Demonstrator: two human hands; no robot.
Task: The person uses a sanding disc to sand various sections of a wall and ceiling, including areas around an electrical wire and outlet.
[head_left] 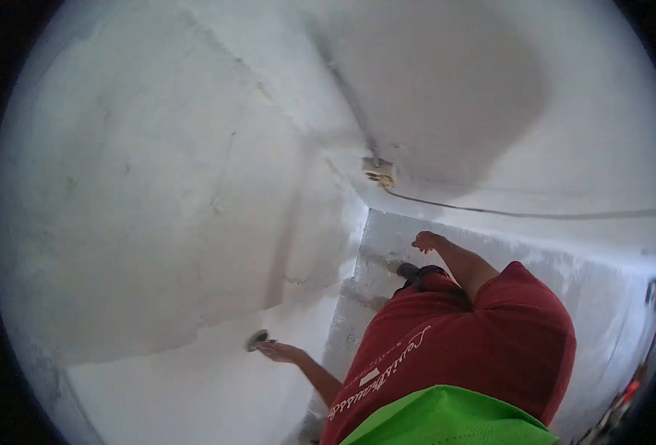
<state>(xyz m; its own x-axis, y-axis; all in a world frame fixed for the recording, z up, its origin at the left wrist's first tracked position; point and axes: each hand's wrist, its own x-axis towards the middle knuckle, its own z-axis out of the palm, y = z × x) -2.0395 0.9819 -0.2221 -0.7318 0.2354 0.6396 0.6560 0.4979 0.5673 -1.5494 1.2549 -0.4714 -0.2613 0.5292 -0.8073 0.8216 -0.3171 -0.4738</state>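
My left hand (pixel 276 351) is at the lower left, its fingers on a small dark grey, rounded object (pixel 255 340) held close to the white lower part of the wall (pixel 194 386). The object's exact kind cannot be made out. Farther right, my right hand (pixel 426 241) hangs in the air beyond the red shirt (pixel 461 334), with its fingers loosely bent and partly apart. Nothing shows in it. Above the white part, the wall is duller grey (pixel 157 222), with a ragged edge between the two.
A box-like socket (pixel 379 172) sits on the adjoining wall, with a grey conduit (pixel 352 96) and a thin cable (pixel 521 215) running from it. A large damp-looking patch (pixel 447 81) is beside it. Grey floor (pixel 395 230) and a dark shoe (pixel 407 271) show below. Blurred items (pixel 632 389) lie far right.
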